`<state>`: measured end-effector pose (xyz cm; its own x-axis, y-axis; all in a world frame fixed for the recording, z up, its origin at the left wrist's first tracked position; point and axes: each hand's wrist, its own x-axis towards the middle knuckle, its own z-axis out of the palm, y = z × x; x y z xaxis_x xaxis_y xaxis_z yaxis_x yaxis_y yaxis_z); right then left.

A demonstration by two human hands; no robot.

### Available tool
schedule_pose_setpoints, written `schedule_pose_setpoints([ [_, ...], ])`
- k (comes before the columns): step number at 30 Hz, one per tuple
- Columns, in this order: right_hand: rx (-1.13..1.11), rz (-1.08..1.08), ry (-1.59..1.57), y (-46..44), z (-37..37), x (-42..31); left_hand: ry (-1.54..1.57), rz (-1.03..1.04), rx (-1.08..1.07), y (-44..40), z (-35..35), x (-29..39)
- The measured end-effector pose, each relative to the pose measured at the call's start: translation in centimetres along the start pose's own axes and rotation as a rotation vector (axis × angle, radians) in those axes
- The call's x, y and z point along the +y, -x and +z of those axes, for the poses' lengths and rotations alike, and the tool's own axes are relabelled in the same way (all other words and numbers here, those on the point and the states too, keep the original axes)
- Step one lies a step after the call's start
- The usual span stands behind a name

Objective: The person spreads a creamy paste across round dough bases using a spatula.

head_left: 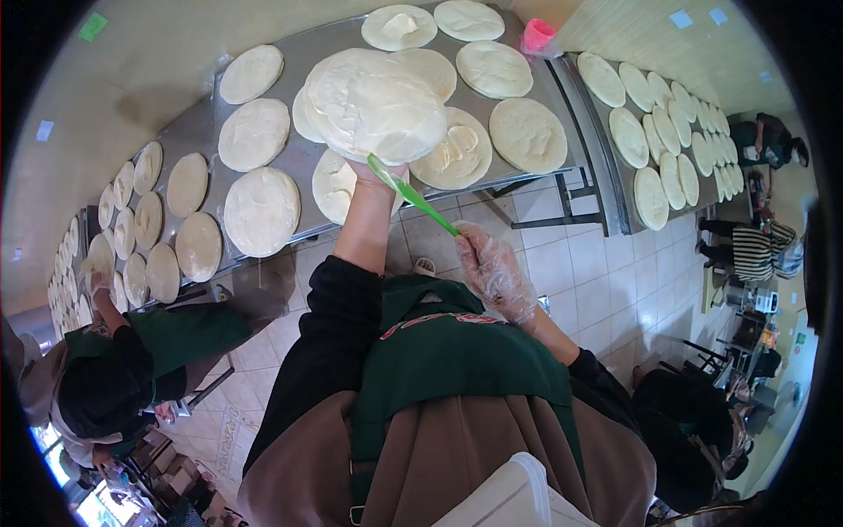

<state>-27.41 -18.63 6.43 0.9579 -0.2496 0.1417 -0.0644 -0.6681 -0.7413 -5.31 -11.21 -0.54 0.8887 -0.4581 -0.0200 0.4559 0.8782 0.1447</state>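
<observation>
My left hand (384, 174) is raised over the metal table, palm up under a large round flat dough disc (373, 101) with a pale creamy coating. Most of its fingers are hidden beneath the disc. In a clear plastic glove, my right hand (496, 272) grips a bright green spatula (421, 204), whose tip reaches the disc's near edge. Below and around the held disc lie more rounds; one dough round (461, 149) carries a dollop of cream, and another dough round (262, 211) is smoothly coated.
A metal table (303, 180) bears several dough rounds; a second table (619, 198) at right holds many more. A pink cup (538, 35) stands at the far corner. A co-worker (132, 360) works at left. A white container (500, 496) is close to my body.
</observation>
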Motion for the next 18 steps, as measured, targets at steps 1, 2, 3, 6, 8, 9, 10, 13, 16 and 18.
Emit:
schedule_pose_setpoints([
  [1, 0.010, -0.011, -0.024, -0.2, -0.2, 0.1, 0.037, -0.023, -0.040, 0.0, -0.2, 0.1],
  [2, 0.020, -0.023, -0.047, -0.4, -0.3, 0.3, 0.073, -0.046, -0.081, 0.0, -0.4, 0.3],
  [3, 0.021, -0.024, -0.047, -0.6, -0.4, 0.8, 0.074, -0.047, -0.082, -0.1, -0.1, 0.5],
  [6, 0.162, 0.097, -0.028, -0.8, -0.8, 2.4, 0.221, -0.128, -0.134, -0.4, 0.4, 1.0],
  [8, 0.184, 0.207, -0.044, -0.9, -1.1, 2.8, 0.184, -0.082, -0.074, -0.8, 0.3, 0.9],
  [9, 0.185, 0.206, -0.043, -0.8, -0.9, 2.9, 0.185, -0.081, -0.075, -0.8, 0.4, 0.7],
  [10, 0.150, 0.211, -0.036, -0.7, -0.5, 2.9, 0.179, -0.070, -0.079, -0.9, 0.6, 0.6],
  [13, 0.093, 0.109, -0.008, -0.2, 0.2, 2.7, 0.090, 0.000, -0.034, -0.7, 0.9, 0.1],
  [16, -0.064, 0.075, -0.036, -0.6, -0.5, 1.2, -0.002, 0.048, 0.013, -0.6, -0.3, 0.3],
  [18, -0.045, 0.021, -0.097, -0.9, -0.7, 1.1, -0.016, 0.044, 0.006, -0.6, -0.9, 0.5],
])
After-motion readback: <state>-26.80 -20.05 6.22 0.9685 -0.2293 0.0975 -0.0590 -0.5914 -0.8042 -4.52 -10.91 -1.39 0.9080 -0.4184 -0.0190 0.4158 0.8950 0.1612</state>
